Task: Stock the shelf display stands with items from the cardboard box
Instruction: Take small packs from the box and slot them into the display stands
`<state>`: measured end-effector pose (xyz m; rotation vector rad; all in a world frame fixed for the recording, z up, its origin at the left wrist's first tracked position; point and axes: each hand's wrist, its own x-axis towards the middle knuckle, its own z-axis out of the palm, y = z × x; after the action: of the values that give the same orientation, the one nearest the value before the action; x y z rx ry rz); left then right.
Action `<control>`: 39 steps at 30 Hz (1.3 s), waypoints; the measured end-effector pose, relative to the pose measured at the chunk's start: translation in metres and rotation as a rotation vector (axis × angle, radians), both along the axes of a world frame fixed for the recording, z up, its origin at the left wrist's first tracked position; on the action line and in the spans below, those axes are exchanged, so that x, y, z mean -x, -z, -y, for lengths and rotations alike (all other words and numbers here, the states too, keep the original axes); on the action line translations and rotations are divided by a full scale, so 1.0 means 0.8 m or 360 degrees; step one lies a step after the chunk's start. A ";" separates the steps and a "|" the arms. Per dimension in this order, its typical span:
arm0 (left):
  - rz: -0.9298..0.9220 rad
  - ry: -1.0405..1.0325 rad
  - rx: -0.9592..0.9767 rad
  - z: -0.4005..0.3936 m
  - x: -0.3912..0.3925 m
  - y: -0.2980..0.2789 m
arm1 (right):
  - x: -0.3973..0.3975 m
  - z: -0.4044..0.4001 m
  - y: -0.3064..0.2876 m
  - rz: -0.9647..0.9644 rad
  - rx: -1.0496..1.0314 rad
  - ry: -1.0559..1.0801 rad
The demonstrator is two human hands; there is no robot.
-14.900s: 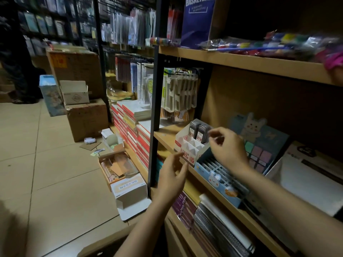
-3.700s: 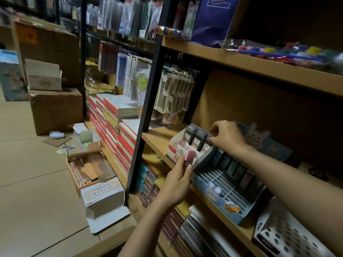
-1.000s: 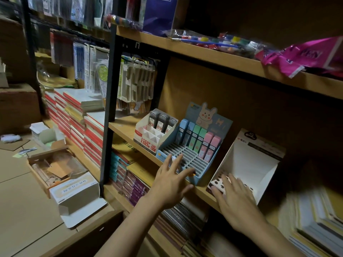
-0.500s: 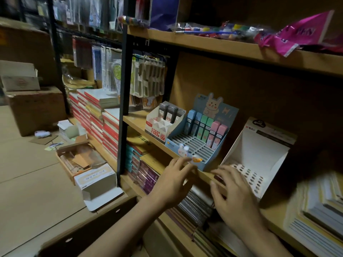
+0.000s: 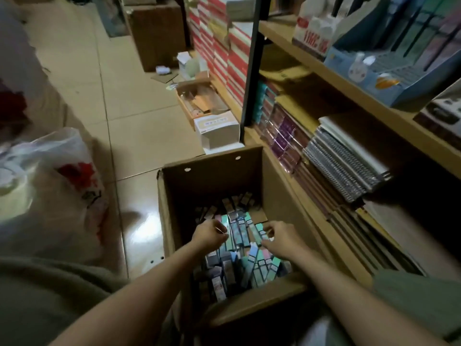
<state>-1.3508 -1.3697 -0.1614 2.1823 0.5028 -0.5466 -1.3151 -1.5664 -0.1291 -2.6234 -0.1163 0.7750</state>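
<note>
An open cardboard box [image 5: 212, 178] stands on the floor against the shelf. Several slim packs [image 5: 239, 236] in green, blue, pink and grey lie in it. Both my hands are down inside the box, just above the packs. My left hand [image 5: 209, 234] has curled fingers at the end of a green pack. My right hand [image 5: 282, 239] hovers with thumb and fingers bent over other packs. Whether either hand grips a pack is not plain. On the shelf above stand a blue rabbit display stand [image 5: 389, 81] and a white-and-red stand [image 5: 314, 38].
A white plastic bag [image 5: 50, 191] lies on the floor at left. A small white box [image 5: 217, 128] and an open carton [image 5: 199, 101] sit beyond the cardboard box. Spiral notebooks [image 5: 344, 166] fill the lower shelf. A black shelf post [image 5: 252, 71] rises beside them.
The view has dropped from the shelf to the floor. Both hands have left the shelf edge by the display stands and gone down into the cardboard box.
</note>
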 end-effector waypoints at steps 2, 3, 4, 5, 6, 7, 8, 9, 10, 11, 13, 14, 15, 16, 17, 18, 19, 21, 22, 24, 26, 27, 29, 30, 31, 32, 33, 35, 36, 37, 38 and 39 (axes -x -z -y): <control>-0.0064 -0.0193 0.0080 0.018 0.018 0.037 | -0.003 -0.002 0.024 -0.0108 0.0034 -0.0010; -0.0082 -0.0251 0.0095 0.028 0.025 0.051 | -0.004 -0.004 0.036 -0.0158 0.0034 -0.0008; -0.0076 -0.0301 0.0105 0.037 0.031 0.063 | -0.005 -0.005 0.048 -0.0200 0.0027 -0.0010; -0.0051 -0.0350 0.0111 0.045 0.035 0.074 | -0.007 -0.006 0.059 -0.0228 0.0032 -0.0032; -0.0018 -0.0405 0.0118 0.052 0.039 0.082 | -0.009 -0.007 0.069 -0.0243 0.0062 -0.0084; 0.0011 -0.0471 0.0126 0.057 0.041 0.089 | -0.012 -0.009 0.078 -0.0250 0.0106 -0.0150; 0.0031 -0.0547 0.0144 0.062 0.042 0.094 | -0.014 -0.012 0.088 -0.0257 0.0147 -0.0207; 0.0039 -0.0621 0.0170 0.066 0.042 0.099 | -0.016 -0.014 0.096 -0.0269 0.0186 -0.0245; 0.0038 -0.0674 0.0192 0.069 0.042 0.103 | -0.018 -0.017 0.104 -0.0280 0.0238 -0.0278; 0.0029 -0.0703 0.0202 0.071 0.041 0.108 | -0.019 -0.021 0.112 -0.0288 0.0310 -0.0319; 0.0017 -0.0736 0.0201 0.073 0.040 0.117 | -0.019 -0.027 0.125 -0.0287 0.0444 -0.0387; 0.0015 -0.0754 0.0197 0.072 0.038 0.120 | -0.018 -0.030 0.131 -0.0277 0.0482 -0.0394; 0.0009 -0.0772 0.0197 0.071 0.036 0.123 | -0.018 -0.032 0.135 -0.0258 0.0502 -0.0386; -0.0003 -0.0781 0.0203 0.071 0.034 0.126 | -0.018 -0.034 0.139 -0.0229 0.0504 -0.0363; -0.0016 -0.0775 0.0212 0.070 0.032 0.127 | -0.020 -0.035 0.141 -0.0198 0.0497 -0.0334; -0.0026 -0.0757 0.0214 0.070 0.031 0.128 | -0.021 -0.037 0.142 -0.0176 0.0488 -0.0307; -0.0032 -0.0734 0.0208 0.070 0.031 0.128 | -0.023 -0.038 0.143 -0.0164 0.0474 -0.0281; -0.0043 -0.0671 0.0185 0.071 0.031 0.129 | -0.026 -0.037 0.143 -0.0153 0.0417 -0.0209; -0.0048 -0.0621 0.0168 0.071 0.032 0.129 | -0.028 -0.036 0.144 -0.0158 0.0361 -0.0162; -0.0037 -0.0484 0.0139 0.071 0.031 0.127 | -0.031 -0.032 0.147 -0.0218 0.0126 0.0007; 0.0005 -0.0378 0.0208 0.071 0.026 0.123 | -0.034 -0.034 0.147 -0.0282 -0.0220 0.0184; 0.0037 -0.0350 0.0282 0.072 0.023 0.121 | -0.037 -0.036 0.146 -0.0296 -0.0356 0.0195; 0.0102 -0.0376 0.0413 0.072 0.018 0.115 | -0.044 -0.042 0.142 -0.0331 -0.0552 0.0156; 0.0133 -0.0465 0.0469 0.071 0.015 0.111 | -0.047 -0.046 0.138 -0.0378 -0.0667 0.0196; 0.0165 -0.0598 0.0518 0.069 0.014 0.107 | -0.052 -0.049 0.135 -0.0421 -0.0792 0.0289; 0.0195 -0.0757 0.0547 0.066 0.014 0.103 | -0.055 -0.051 0.133 -0.0422 -0.0887 0.0396; 0.0219 -0.0932 0.0546 0.062 0.014 0.100 | -0.057 -0.054 0.132 -0.0389 -0.0950 0.0487; 0.0231 -0.1293 0.0454 0.051 0.015 0.095 | -0.056 -0.057 0.134 -0.0269 -0.0799 0.0386; 0.0219 -0.1448 0.0393 0.046 0.016 0.093 | -0.052 -0.059 0.136 -0.0222 -0.0600 0.0162; 0.0190 -0.1568 0.0346 0.042 0.017 0.092 | -0.045 -0.061 0.140 -0.0216 -0.0403 -0.0108; 0.0145 -0.1645 0.0315 0.038 0.018 0.093 | -0.036 -0.063 0.144 -0.0243 -0.0248 -0.0355; 0.0090 -0.1686 0.0301 0.036 0.018 0.095 | -0.028 -0.066 0.150 -0.0277 -0.0130 -0.0545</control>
<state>-1.3654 -1.3987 -0.2373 1.4521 1.3710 0.0573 -1.2926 -1.5135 -0.2489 -2.4759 -0.5464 1.0831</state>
